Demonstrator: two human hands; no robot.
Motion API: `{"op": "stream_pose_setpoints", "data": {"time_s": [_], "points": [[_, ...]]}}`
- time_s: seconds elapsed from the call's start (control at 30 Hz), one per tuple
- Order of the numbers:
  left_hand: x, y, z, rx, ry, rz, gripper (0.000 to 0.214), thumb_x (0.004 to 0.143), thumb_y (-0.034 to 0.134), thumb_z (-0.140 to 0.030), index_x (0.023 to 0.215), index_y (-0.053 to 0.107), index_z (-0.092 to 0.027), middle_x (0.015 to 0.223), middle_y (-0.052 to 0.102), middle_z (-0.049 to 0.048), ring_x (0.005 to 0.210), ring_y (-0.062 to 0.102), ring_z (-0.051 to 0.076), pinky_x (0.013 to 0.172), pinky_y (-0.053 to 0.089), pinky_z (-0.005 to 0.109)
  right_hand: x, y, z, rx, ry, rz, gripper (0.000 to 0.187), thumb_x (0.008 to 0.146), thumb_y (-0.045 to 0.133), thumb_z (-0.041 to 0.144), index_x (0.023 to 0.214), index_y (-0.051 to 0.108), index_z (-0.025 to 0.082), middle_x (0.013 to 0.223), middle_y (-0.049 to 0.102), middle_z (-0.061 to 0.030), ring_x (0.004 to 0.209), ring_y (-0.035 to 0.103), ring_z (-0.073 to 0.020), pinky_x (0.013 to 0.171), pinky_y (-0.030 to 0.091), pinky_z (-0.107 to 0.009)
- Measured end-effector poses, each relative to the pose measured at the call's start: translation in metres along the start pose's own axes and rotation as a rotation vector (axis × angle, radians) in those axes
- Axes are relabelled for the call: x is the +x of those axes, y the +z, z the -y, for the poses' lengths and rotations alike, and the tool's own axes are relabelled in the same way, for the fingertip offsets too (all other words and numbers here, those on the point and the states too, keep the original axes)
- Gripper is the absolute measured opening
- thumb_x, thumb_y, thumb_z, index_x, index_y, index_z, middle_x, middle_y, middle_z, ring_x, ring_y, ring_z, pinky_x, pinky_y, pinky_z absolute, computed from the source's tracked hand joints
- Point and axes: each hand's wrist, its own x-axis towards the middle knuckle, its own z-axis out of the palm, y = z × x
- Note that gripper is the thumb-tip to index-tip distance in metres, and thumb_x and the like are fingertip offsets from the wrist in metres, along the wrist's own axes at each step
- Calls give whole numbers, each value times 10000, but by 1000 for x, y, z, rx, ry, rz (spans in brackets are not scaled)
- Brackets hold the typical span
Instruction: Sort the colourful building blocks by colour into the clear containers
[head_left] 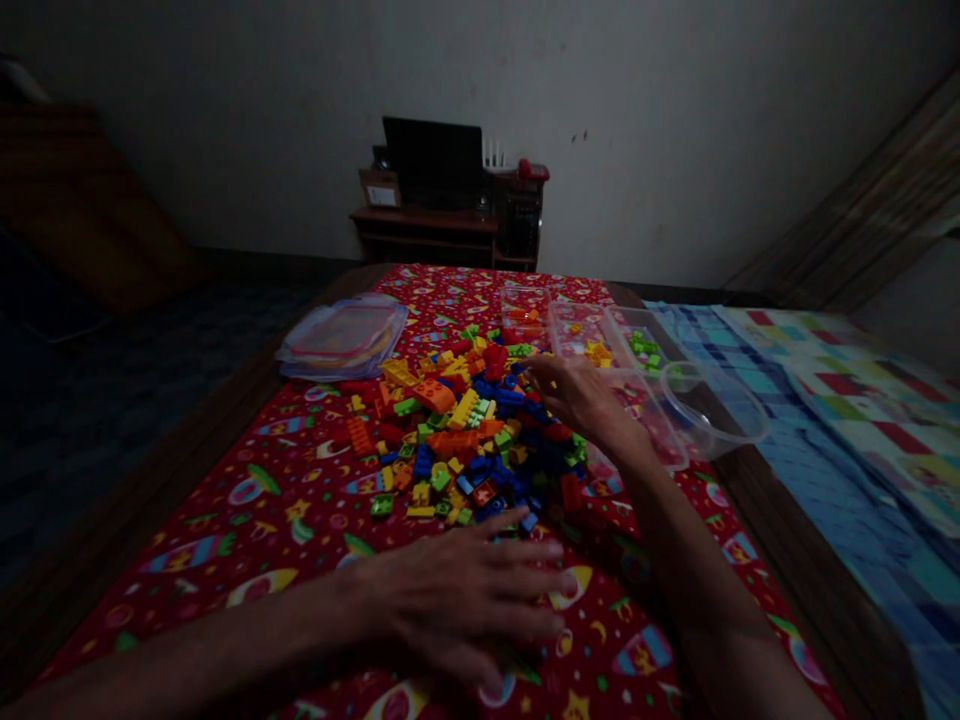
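Observation:
A heap of small plastic building bricks (465, 430) in orange, yellow, blue, green and red lies in the middle of a red patterned tablecloth (300, 500). My left hand (465, 595) rests flat on the cloth just in front of the heap, fingers spread and empty. My right hand (577, 395) reaches over the right side of the heap, fingers bent down onto the bricks; what they pinch is hidden. Clear plastic trays (600, 345) with a few sorted bricks stand just beyond it.
A stack of clear lids (345, 340) lies at the far left of the cloth. A round clear tub (716, 405) overhangs the table's right edge. A checked mat (840, 420) covers the floor at right. A dark desk with a screen (442, 200) stands against the wall.

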Motion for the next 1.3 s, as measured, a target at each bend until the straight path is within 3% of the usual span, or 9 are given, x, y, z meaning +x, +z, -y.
{"op": "stream_pose_setpoints", "data": {"time_s": [0.07,0.17,0.3,0.47,0.63,0.8,0.93,1.1,1.3], "points": [[1,7,-20,-34,119,116,338,916,441,-382,1236,551,-366,1406,477,-84,1377,302,155,1172,193,367,1,-2,3,-14,12,12,222,835,483,132,989,643,144,740,623,-46,608,469,-116,599,309,-240],[-3,19,-21,0,91,162,346,948,380,-282,1246,545,-341,1395,493,-63,1375,303,134,1185,150,395,2,-1,7,-22,26,30,205,842,478,133,960,646,144,719,615,-45,596,453,-114,586,291,-239],[-6,22,19,151,-93,125,387,941,410,-186,1307,489,-284,1438,444,21,1381,294,175,1170,147,454,1,3,8,-44,32,41,186,852,485,154,938,650,144,717,624,-51,595,465,-116,591,289,-240],[2,7,67,306,-169,20,351,918,488,-227,1254,523,-322,1421,468,-18,1364,328,210,1158,154,485,1,7,-1,-64,-1,12,231,864,487,175,1033,642,153,798,666,-73,635,514,-132,604,307,-245],[9,-14,97,377,-280,-39,435,878,523,-195,1293,485,-322,1371,510,14,1358,330,232,1158,125,509,2,9,-8,-68,-5,1,265,833,500,147,1063,633,154,791,666,-66,648,529,-144,613,336,-247],[20,-32,127,390,-376,-101,265,894,495,-268,1128,606,-214,1253,577,87,1310,391,268,1136,180,524,2,13,-17,-57,-19,-33,270,802,530,130,1050,635,145,842,669,-80,721,557,-163,650,362,-256],[24,-47,146,276,-458,-190,288,911,472,-340,1123,625,-220,1382,484,93,1291,417,260,1100,276,492,4,17,-27,-98,21,-84,293,845,501,167,1112,614,122,841,666,-92,710,557,-166,660,363,-266],[-8,-71,156,160,-696,-473,412,909,420,-429,1149,630,-168,1309,557,100,1205,505,253,1028,387,415,5,18,-27,-119,58,-45,276,834,482,126,1073,622,112,794,654,-83,682,547,-162,649,362,-270],[-47,-66,146,111,-878,-307,386,806,525,-532,911,717,-215,943,706,63,909,633,256,872,469,383,3,20,-15,-112,56,13,258,777,516,71,997,620,156,808,641,-77,711,530,-167,639,363,-269]]}}
